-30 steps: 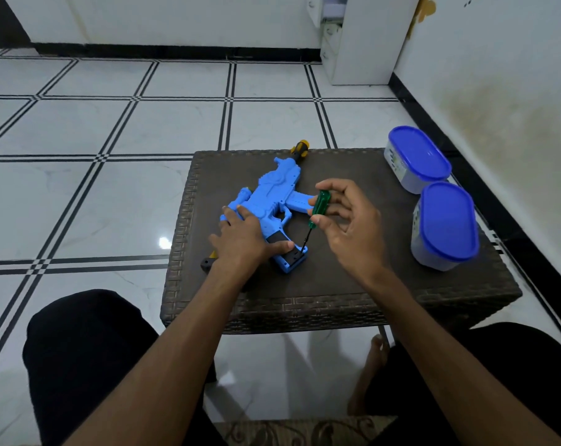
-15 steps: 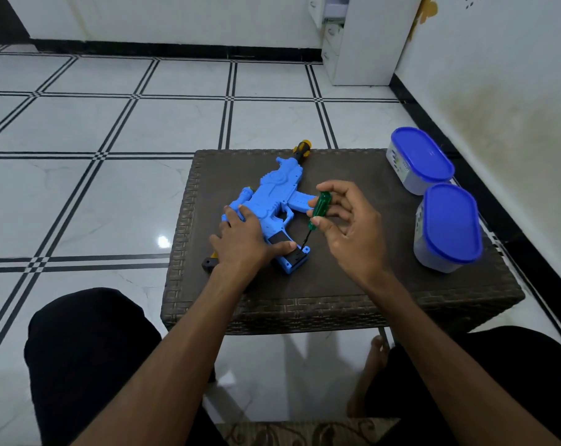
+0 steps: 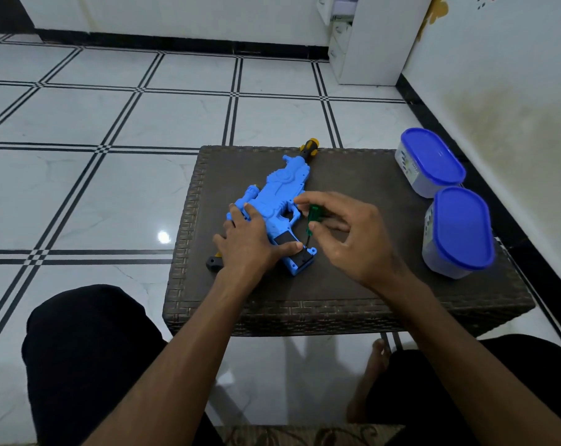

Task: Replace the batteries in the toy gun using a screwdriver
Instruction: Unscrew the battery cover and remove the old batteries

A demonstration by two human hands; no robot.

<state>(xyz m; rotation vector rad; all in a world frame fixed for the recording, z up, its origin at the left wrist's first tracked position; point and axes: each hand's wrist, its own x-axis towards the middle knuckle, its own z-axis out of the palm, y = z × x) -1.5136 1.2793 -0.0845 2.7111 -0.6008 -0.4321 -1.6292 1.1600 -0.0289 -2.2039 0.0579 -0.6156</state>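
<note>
Left hand (image 3: 247, 243) lies flat on the blue toy gun (image 3: 279, 201), fingers straight, thumb out along the grip; likely pinning it so it can't twist under the tool. The gun lies on its side on the left-centre of the brown woven table (image 3: 353, 304), muzzle toward the far edge, grip toward the near side. Right hand (image 3: 346, 239), just right of the grip, pinches the green screwdriver (image 3: 312, 220) between fingertips; the shaft runs down to the black panel on the grip, probably the battery cover screw. Fingertip hold suits spinning a small driver. Hands close together, not touching. Two blue-lidded containers (image 3: 456, 226) stand at the table's right edge, well clear; contents can't be seen.
</note>
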